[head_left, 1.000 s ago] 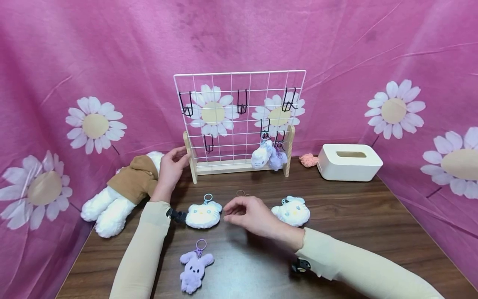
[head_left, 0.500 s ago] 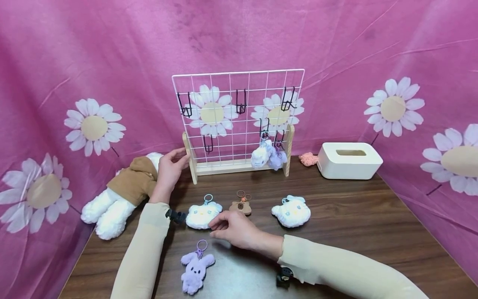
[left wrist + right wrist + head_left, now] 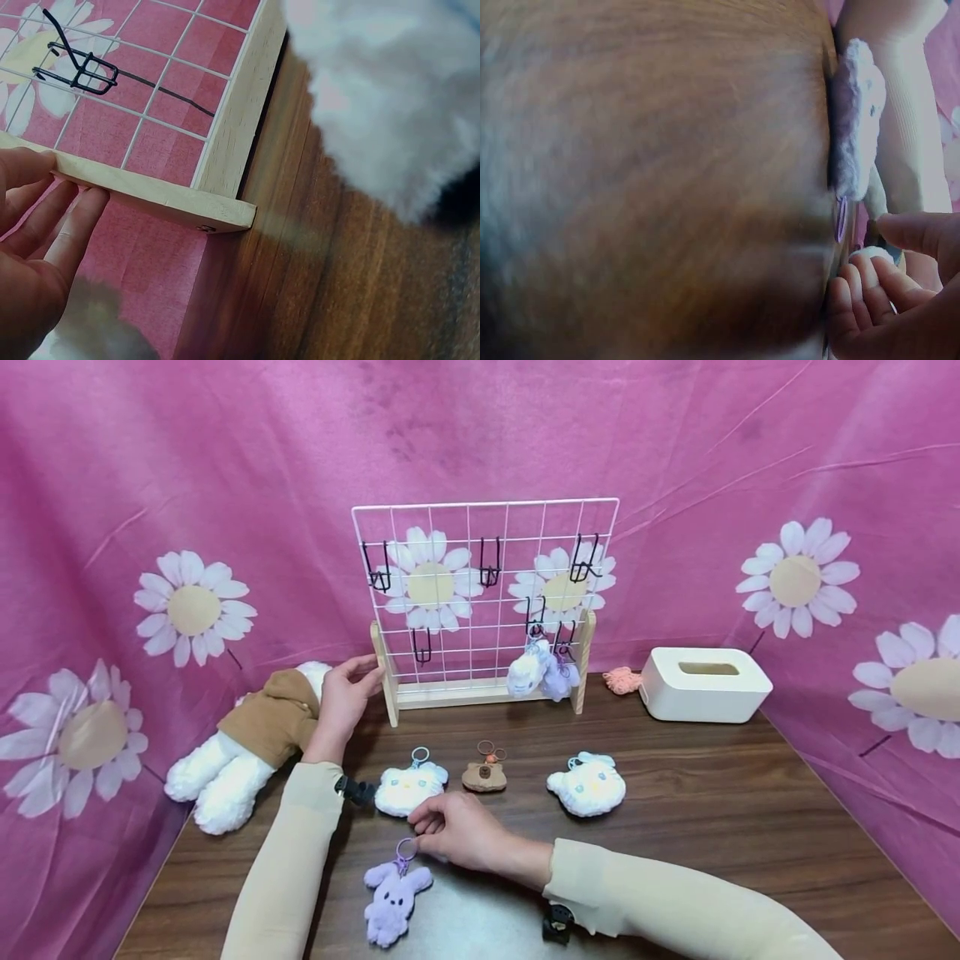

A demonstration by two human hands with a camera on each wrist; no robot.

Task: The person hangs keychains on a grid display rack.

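My left hand (image 3: 345, 693) grips the left wooden post (image 3: 150, 191) of the wire grid rack (image 3: 487, 602), thumb on one side and fingertips on the other. Low over the table, my right hand (image 3: 465, 833) has its fingertips right at the ring of a purple bunny plush keychain (image 3: 389, 902). A gap shows between thumb and forefinger in the right wrist view, and nothing is held there. Just beyond that hand lies a white cat-face plush keychain (image 3: 405, 792). A brown bear keychain (image 3: 484, 776) and a second white cat-face keychain (image 3: 588, 787) lie farther right.
Several black hooks (image 3: 490, 564) sit on the grid. From its lower right hang a white plush keychain (image 3: 527, 670) and a purple one (image 3: 558, 680). A stuffed toy in brown (image 3: 266, 718) lies left; a white tissue box (image 3: 705, 693) and pink yarn-like bundle (image 3: 622, 680) stand back right.
My right hand has moved left and toward me, down to the purple bunny keychain's ring, uncovering the brown bear keychain. The left hand has stayed on the rack's post.
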